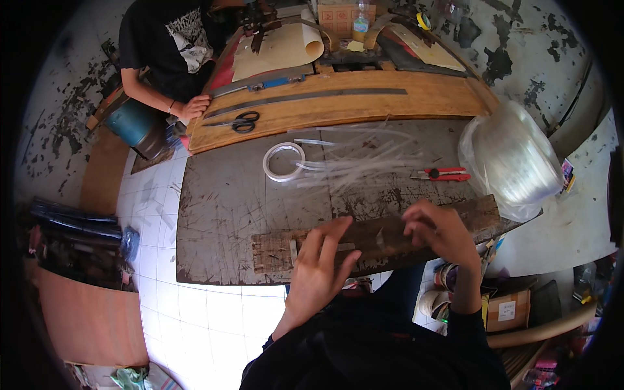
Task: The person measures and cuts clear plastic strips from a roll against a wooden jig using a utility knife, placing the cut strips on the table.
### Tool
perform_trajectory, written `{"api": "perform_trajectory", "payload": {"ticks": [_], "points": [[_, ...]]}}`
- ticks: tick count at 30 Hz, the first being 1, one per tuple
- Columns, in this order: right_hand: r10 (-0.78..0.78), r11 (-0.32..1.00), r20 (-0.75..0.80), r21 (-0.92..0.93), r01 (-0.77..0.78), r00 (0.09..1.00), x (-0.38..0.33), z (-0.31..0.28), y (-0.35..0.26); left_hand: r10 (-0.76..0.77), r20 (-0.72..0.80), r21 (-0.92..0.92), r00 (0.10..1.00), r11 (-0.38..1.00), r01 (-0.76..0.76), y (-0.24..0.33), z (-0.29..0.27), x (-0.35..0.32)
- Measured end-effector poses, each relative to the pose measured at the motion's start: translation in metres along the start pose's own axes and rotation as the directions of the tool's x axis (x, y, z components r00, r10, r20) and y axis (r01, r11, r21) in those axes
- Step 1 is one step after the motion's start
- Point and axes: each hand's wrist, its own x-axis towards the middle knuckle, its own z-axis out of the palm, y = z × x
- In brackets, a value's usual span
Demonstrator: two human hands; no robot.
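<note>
A scarred grey worktable (227, 201) stands on a pale tiled floor (195, 312) in a room with patchy, peeling walls. Along its near edge lies a worn wooden plank (383, 237), and across the far side a long yellow board (364, 104) carries black scissors (242, 121) and a dark metal strip (312, 97). Between them, mid-table, sits a coil of clear tubing (283, 162) beside a scatter of cut clear strips (364, 156), with a red cutter (442, 174) to the right and a big bag of clear material (513, 159) at the right end. Another person's hand (194, 107) rests at the far left corner. The left hand (322, 266) hovers over the plank, fingers spread and loose, holding nothing. The right hand (442, 231) curls over the plank's right part, fingertips pinched close; I cannot tell whether they hold anything.
</note>
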Motion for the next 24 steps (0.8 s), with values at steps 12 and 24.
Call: {"api": "perform_trajectory", "payload": {"ticks": [12,24], "points": [[-0.153,0.987,0.167,0.083,0.141,0.974,-0.012,0.013,-0.019,-0.065,0.168,-0.398,0.984,0.909,0.128,0.003,-0.006,-0.006],[-0.151,0.987,0.192,0.082,0.137,0.970,-0.013,0.019,-0.019,-0.001,0.038,-0.273,0.999,0.962,0.011,0.001,0.001,-0.010]]}}
